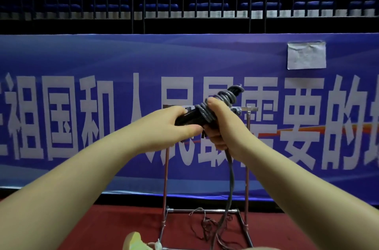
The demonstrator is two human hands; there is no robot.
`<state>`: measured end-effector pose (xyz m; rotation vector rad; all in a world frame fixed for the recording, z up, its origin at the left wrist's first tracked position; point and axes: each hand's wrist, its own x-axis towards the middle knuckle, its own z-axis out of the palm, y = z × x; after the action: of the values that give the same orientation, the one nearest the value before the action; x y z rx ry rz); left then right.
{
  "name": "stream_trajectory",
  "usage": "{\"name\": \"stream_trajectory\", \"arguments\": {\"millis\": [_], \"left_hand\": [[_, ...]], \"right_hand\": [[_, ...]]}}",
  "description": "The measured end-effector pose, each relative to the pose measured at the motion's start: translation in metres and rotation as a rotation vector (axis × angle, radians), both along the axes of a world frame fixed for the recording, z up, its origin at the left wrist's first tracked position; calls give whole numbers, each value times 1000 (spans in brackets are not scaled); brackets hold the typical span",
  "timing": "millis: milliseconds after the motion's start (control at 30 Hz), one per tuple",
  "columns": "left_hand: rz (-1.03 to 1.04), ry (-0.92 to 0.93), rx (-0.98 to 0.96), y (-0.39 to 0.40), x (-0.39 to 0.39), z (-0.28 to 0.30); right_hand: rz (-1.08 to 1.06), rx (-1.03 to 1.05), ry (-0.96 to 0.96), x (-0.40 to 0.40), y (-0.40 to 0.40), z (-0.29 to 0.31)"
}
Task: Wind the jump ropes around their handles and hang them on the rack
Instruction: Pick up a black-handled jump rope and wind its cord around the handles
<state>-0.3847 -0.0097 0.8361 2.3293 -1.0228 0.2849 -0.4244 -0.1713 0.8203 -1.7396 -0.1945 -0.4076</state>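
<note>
Up close, both hands [164, 124] [220, 124] clenched on glossy black handles [189, 119], grey rubbery rope [222, 99] coiled round.

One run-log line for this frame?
winding | left hand grips handles | right hand holds grey rope | rack behind

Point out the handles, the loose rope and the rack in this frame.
handles [190, 119]: head view, black shaft between the two hands.
loose rope [231, 178]: head view, grey strand hanging below the right hand.
rack [165, 171]: head view, left upright post.
</note>
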Motion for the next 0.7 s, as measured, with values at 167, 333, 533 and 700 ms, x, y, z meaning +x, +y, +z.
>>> {"name": "stream_trajectory", "arguments": {"millis": [167,333,533,700], "left_hand": [[-571,866,-268,10,-9,-6],[-831,1190,-394,-1,-16,-19],[-507,980,-414,4,-21,-11],[-385,861,-431,8,-19,-11]], "right_hand": [[387,200,-212,-2,-1,0],[353,188,-301,-5,3,5],[293,-90,-150,3,-13,-6],[268,-136,-78,4,-7,-7]]}}
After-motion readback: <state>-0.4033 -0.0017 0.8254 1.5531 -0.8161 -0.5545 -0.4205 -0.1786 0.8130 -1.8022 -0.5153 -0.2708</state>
